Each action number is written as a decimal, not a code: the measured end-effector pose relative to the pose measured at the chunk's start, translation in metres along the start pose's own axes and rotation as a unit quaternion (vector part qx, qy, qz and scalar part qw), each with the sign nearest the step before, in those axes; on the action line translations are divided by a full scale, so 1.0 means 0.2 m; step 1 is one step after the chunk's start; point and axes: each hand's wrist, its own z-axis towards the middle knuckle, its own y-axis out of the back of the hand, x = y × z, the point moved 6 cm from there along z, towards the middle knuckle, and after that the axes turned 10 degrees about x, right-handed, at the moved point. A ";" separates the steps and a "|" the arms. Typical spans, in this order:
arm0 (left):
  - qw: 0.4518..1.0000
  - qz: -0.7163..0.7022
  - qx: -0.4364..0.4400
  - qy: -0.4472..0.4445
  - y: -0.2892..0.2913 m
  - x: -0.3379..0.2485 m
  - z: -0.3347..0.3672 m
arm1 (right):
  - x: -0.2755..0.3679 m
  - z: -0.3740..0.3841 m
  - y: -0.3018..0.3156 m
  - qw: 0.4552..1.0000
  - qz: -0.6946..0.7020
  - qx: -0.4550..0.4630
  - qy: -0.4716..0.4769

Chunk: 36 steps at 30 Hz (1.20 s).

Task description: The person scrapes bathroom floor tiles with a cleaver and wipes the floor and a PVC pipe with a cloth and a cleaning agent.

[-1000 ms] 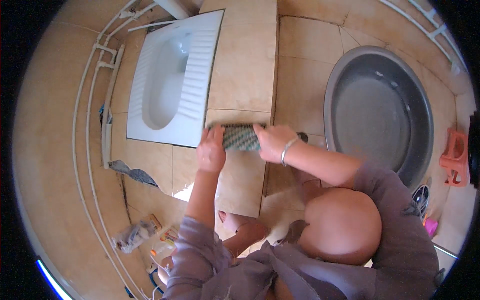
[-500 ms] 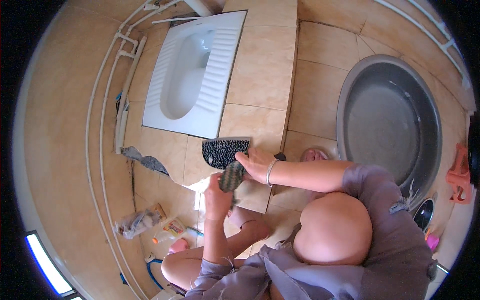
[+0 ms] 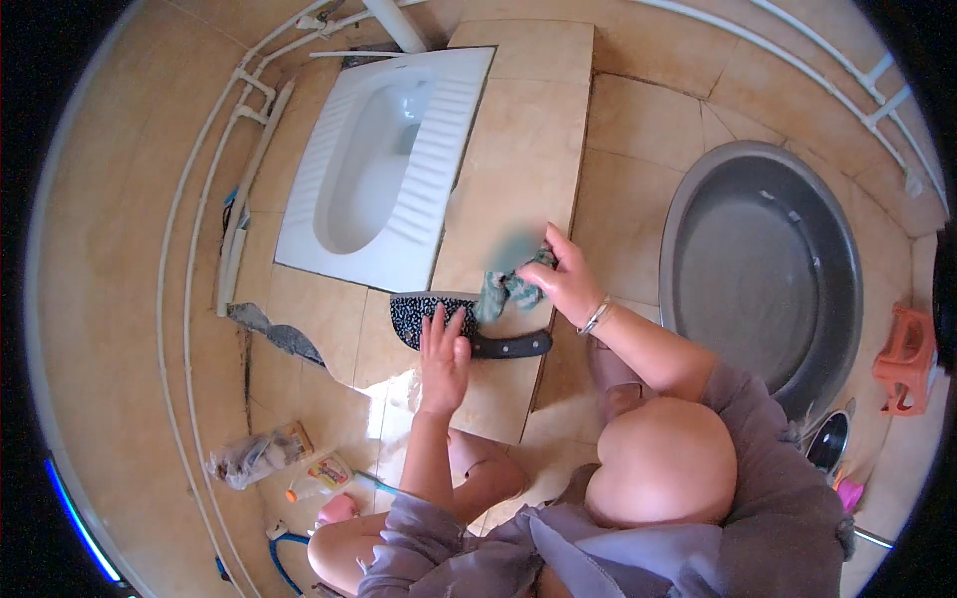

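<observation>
A cleaver (image 3: 513,346) lies flat on the tiled step, its broad black blade covered in pale speckles and its dark riveted handle pointing right. My left hand (image 3: 445,371) rests on the lower part of the blade with fingers outstretched, gripping nothing. Just above the handle, my right hand (image 3: 576,289) pinches a crumpled green and grey patterned cloth (image 3: 492,297). The cloth hangs left from my fingers, its lower end by the blade's right end; whether it touches the blade I cannot tell. A bracelet circles my right wrist.
A white squat toilet (image 3: 299,239) is set into the step beyond the cleaver. To the right stand a big grey oval basin (image 3: 763,289) and an orange plastic stool (image 3: 905,359). A clear bottle (image 3: 321,476) and a plastic bag (image 3: 257,456) lie lower left. White pipes (image 3: 164,329) follow the wall.
My left hand has let go of the cloth and come down onto the blade. The right hand has carried the cloth up and right, and the cleaver's handle has come into view.
</observation>
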 end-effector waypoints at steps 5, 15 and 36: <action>0.982 0.177 0.028 0.061 -0.10 0.05 -0.01 | -0.12 -0.01 -0.23 0.774 -0.569 0.264 0.081; 0.983 0.156 0.032 0.091 0.01 0.17 -0.05 | -0.15 0.62 0.61 0.713 -0.695 -0.090 -0.007; 0.927 -0.211 0.186 -0.250 -0.72 -0.80 0.24 | -0.55 -0.90 1.37 0.586 -0.691 -0.080 -0.415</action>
